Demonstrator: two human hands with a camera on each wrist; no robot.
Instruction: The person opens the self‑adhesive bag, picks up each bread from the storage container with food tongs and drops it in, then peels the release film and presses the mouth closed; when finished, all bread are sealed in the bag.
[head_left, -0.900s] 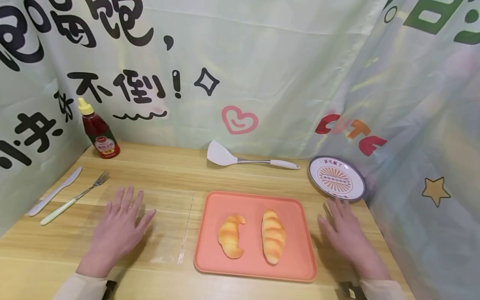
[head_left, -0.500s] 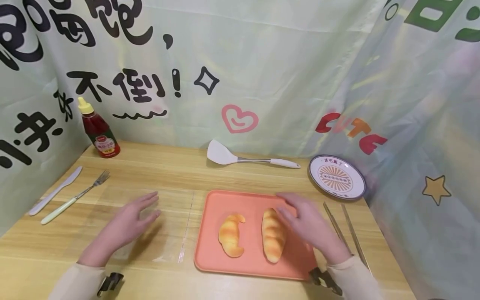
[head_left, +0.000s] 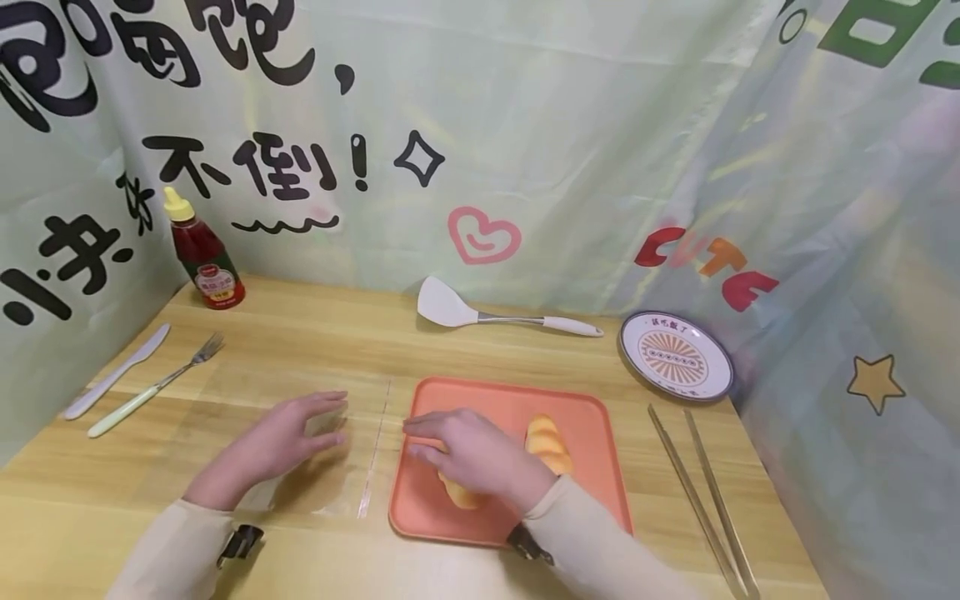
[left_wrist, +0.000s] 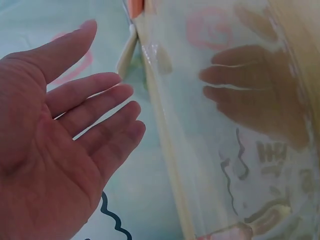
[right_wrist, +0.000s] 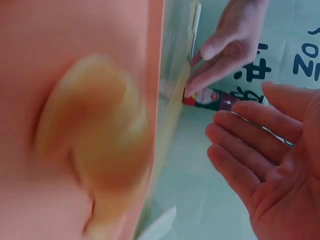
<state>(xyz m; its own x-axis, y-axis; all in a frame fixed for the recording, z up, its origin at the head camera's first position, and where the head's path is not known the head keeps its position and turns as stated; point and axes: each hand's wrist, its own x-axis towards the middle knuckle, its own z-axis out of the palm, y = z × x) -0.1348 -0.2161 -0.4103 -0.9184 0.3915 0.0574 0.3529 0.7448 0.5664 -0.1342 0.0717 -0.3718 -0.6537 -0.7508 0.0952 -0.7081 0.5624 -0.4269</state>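
Note:
My left hand hovers over a clear plastic sheet with a strip along its right side. The left wrist view shows that palm bare, fingers loosely extended, mirrored in the sheet. My right hand is above the left half of a pink tray, its fingertips near the tray's left rim. Below it lies a croissant, partly hidden by the hand; the right wrist view shows the whole croissant beside the empty right palm. A long scored bread roll lies on the tray, partly covered by the right hand.
Metal tongs lie right of the tray, below a patterned plate. A white spatula lies at the back. On the left are a knife, a fork and a red sauce bottle by the cloth wall.
My right hand has swept left from over the tongs, across the tray to above the croissant. My left hand has lifted and turned, shifting slightly right. The tongs are uncovered.

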